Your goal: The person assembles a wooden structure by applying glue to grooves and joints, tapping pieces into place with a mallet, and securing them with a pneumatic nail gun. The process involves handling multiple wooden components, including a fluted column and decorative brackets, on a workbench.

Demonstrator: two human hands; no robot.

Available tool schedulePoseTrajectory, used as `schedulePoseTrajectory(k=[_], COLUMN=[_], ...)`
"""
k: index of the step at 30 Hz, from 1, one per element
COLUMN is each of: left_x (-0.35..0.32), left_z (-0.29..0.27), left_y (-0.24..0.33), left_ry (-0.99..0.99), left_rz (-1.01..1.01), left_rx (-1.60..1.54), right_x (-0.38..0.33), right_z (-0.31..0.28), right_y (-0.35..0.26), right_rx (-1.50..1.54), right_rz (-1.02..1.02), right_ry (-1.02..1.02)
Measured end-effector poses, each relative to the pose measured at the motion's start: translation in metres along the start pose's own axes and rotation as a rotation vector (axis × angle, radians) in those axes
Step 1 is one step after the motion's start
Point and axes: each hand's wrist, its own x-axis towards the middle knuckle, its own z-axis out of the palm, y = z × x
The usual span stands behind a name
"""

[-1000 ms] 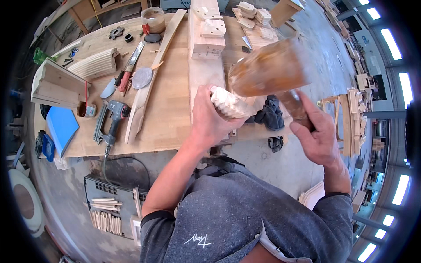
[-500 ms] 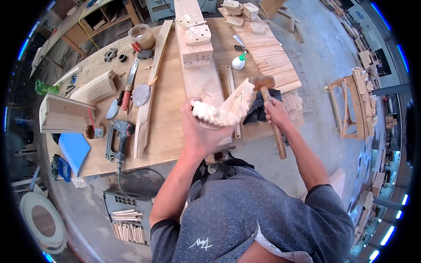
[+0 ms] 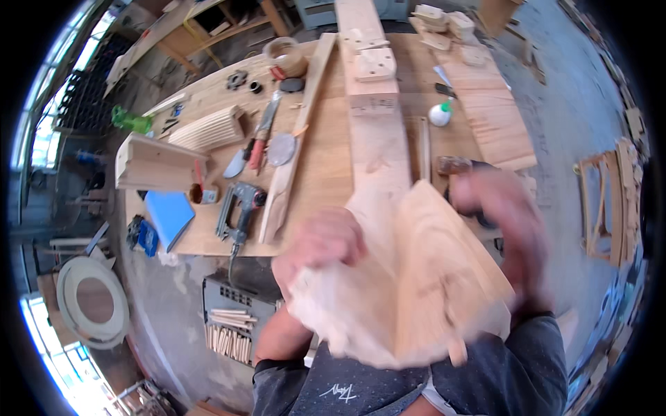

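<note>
My left hand [image 3: 322,243] is closed on the edge of a pale wooden piece with a carved, scalloped border [image 3: 347,312]. Two broad faces of the piece meet in a V, and it is held up close before my chest, blurred at its lower edge. A round wooden stub [image 3: 458,351] shows under that edge; whether it belongs to the piece I cannot tell. My right hand [image 3: 496,194] is smeared by motion on the piece's right side, its fingers unclear. Beside it is a hammer's brown head [image 3: 454,165]; its handle is hidden, so whether I hold it cannot be told.
On the wooden workbench [image 3: 322,152] lie a nail gun [image 3: 243,208], a red-handled knife [image 3: 262,135], a long wood strip [image 3: 295,159] and a white bottle with a green cap [image 3: 440,114]. A thick beam [image 3: 378,132] runs away from me. A crate of sticks [image 3: 229,333] stands below left.
My left hand has brought the carved piece nearer and turned its broad faces into view. My right hand, earlier gripping the hammer handle, has moved up and blurred. My view has shifted left.
</note>
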Motion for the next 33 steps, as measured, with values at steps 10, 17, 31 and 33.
schedulePoseTrajectory(k=[10, 17, 31, 33], left_x=[-0.003, -0.005, -0.009, -0.011], left_z=[0.010, -0.015, 0.018, 0.017], left_y=[0.045, 0.053, 0.061, 0.063], left_ry=[0.019, -0.141, 0.288, 0.262], left_rz=[0.027, 0.091, 0.221, 0.239], left_rx=[-0.196, -0.051, -0.126, -0.055], right_x=[0.024, 0.035, 0.032, 0.033], right_z=[0.037, 0.072, 0.064, 0.055], right_y=[-0.095, -0.122, -0.130, -0.121], right_rx=[0.231, 0.298, 0.390, 0.471], right_rz=[-0.120, -0.103, -0.207, -0.248], right_ry=[0.158, 0.353, 0.149, 0.079])
